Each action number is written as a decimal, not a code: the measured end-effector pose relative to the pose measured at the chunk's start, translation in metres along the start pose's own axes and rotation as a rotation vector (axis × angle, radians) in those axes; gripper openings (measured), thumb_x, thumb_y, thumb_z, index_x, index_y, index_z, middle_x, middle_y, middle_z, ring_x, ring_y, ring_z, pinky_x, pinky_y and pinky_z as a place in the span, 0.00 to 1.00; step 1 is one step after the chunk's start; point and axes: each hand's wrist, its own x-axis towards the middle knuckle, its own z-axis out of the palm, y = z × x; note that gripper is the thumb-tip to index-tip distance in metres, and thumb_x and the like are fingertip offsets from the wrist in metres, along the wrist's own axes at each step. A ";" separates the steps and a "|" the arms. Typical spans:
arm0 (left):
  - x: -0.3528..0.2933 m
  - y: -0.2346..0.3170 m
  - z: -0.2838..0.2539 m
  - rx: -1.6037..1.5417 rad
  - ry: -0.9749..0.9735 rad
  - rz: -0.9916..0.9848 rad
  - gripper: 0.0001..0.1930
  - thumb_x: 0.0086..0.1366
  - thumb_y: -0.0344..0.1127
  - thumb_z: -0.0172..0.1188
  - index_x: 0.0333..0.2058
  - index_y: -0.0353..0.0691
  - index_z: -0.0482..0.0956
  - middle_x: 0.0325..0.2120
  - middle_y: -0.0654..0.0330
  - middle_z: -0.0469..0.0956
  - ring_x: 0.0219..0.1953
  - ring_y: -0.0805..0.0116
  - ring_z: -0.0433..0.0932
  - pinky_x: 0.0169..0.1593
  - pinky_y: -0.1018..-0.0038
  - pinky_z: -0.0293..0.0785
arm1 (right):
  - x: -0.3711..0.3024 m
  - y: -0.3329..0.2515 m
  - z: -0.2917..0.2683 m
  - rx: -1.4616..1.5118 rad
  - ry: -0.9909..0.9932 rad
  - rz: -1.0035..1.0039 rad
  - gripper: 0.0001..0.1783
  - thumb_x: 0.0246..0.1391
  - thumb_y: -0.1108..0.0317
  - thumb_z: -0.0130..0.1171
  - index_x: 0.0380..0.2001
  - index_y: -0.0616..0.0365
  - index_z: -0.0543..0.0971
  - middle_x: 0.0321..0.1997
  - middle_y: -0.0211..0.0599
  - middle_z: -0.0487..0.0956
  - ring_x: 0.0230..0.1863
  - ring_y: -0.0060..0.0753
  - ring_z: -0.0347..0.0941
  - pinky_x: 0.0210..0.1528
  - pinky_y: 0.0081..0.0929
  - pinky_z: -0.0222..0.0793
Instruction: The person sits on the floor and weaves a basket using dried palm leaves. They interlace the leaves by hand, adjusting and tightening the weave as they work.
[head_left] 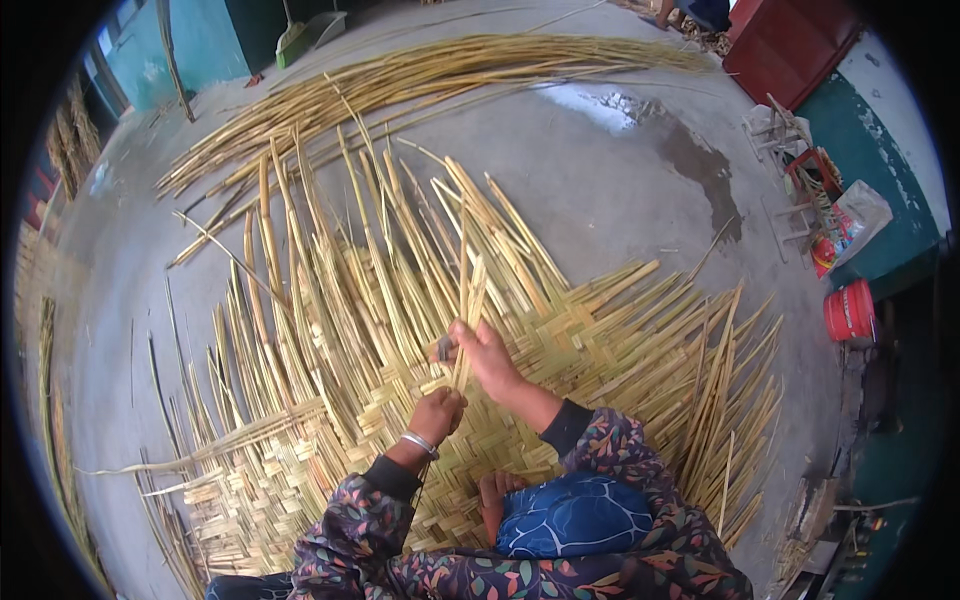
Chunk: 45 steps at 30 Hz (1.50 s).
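Observation:
Split reed strips [466, 300] stand up from my right hand [484, 358], whose fingers are closed around them. Something dark is wrapped about one of its fingers. Just below and to the left, my left hand [437, 415] is closed at the lower end of the same strips; its fingertips are partly hidden. A silver bracelet [420, 443] circles that wrist. Beneath both hands spreads a woven reed mat [450, 490], its flattened strips crossing in a slanting pattern. Long unwoven ends [370, 230] fan out from its far and right edges.
A long bundle of reeds [430, 70] lies across the floor beyond the mat. My knee in blue patterned cloth [575, 515] rests over the near edge. To the right stand a red bucket [850, 310] and small stools [790, 215]. A wet patch [695, 160] darkens the floor.

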 end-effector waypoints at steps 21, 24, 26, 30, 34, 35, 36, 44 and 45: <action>-0.032 0.051 0.011 -0.486 -0.053 0.052 0.12 0.69 0.40 0.48 0.31 0.38 0.71 0.17 0.66 0.64 0.17 0.78 0.58 0.20 0.82 0.55 | 0.002 -0.034 -0.015 0.385 0.092 -0.028 0.10 0.62 0.62 0.49 0.33 0.58 0.70 0.19 0.29 0.69 0.19 0.26 0.68 0.22 0.27 0.69; -0.042 0.065 0.002 -0.548 -0.008 0.181 0.12 0.69 0.40 0.47 0.32 0.39 0.71 0.17 0.66 0.64 0.17 0.76 0.60 0.22 0.80 0.57 | 0.017 -0.044 -0.049 0.227 0.330 -0.013 0.10 0.62 0.62 0.46 0.33 0.57 0.71 0.20 0.27 0.68 0.16 0.21 0.65 0.15 0.18 0.63; -0.041 0.079 -0.010 -0.538 0.104 0.341 0.11 0.69 0.41 0.47 0.32 0.39 0.71 0.19 0.66 0.66 0.19 0.75 0.63 0.24 0.79 0.60 | 0.012 -0.042 -0.055 0.120 0.312 0.024 0.11 0.63 0.61 0.45 0.33 0.56 0.71 0.22 0.26 0.68 0.17 0.20 0.64 0.15 0.17 0.63; -0.020 0.086 -0.031 -0.759 0.259 0.473 0.11 0.69 0.39 0.47 0.36 0.37 0.71 0.25 0.62 0.72 0.25 0.71 0.70 0.32 0.77 0.71 | -0.017 0.003 -0.011 -0.295 -0.252 0.077 0.12 0.64 0.59 0.44 0.36 0.55 0.72 0.26 0.24 0.69 0.24 0.19 0.68 0.23 0.19 0.69; -0.006 0.060 -0.036 -0.643 0.387 0.403 0.11 0.68 0.40 0.48 0.37 0.38 0.72 0.25 0.63 0.72 0.27 0.72 0.72 0.33 0.76 0.72 | -0.072 0.017 0.033 0.095 -0.326 0.473 0.14 0.65 0.58 0.42 0.43 0.56 0.70 0.27 0.28 0.74 0.25 0.19 0.71 0.25 0.19 0.69; -0.006 0.056 -0.032 -0.629 0.406 0.364 0.11 0.68 0.40 0.49 0.37 0.38 0.72 0.25 0.63 0.72 0.27 0.72 0.72 0.33 0.76 0.72 | -0.076 0.019 0.027 0.150 -0.321 0.516 0.14 0.65 0.58 0.43 0.42 0.56 0.69 0.26 0.30 0.74 0.23 0.19 0.71 0.24 0.18 0.69; -0.003 0.051 -0.024 -0.620 0.413 0.326 0.11 0.68 0.40 0.49 0.38 0.38 0.72 0.25 0.63 0.72 0.27 0.73 0.73 0.33 0.76 0.72 | -0.077 0.021 0.019 0.139 -0.309 0.517 0.14 0.64 0.58 0.44 0.42 0.57 0.69 0.26 0.31 0.74 0.21 0.19 0.71 0.23 0.18 0.69; -0.001 0.045 -0.099 0.104 0.354 0.246 0.33 0.64 0.58 0.50 0.59 0.40 0.62 0.55 0.54 0.66 0.52 0.59 0.71 0.49 0.65 0.70 | -0.135 -0.073 -0.228 0.024 0.690 0.138 0.13 0.52 0.66 0.57 0.40 0.58 0.74 0.34 0.33 0.76 0.37 0.31 0.74 0.37 0.34 0.72; -0.003 0.041 -0.142 0.252 0.372 0.249 0.32 0.64 0.57 0.50 0.57 0.39 0.64 0.54 0.53 0.67 0.50 0.61 0.72 0.49 0.67 0.71 | -0.163 -0.095 -0.283 -0.055 0.851 0.007 0.14 0.51 0.66 0.57 0.41 0.59 0.74 0.36 0.37 0.77 0.37 0.35 0.74 0.38 0.35 0.72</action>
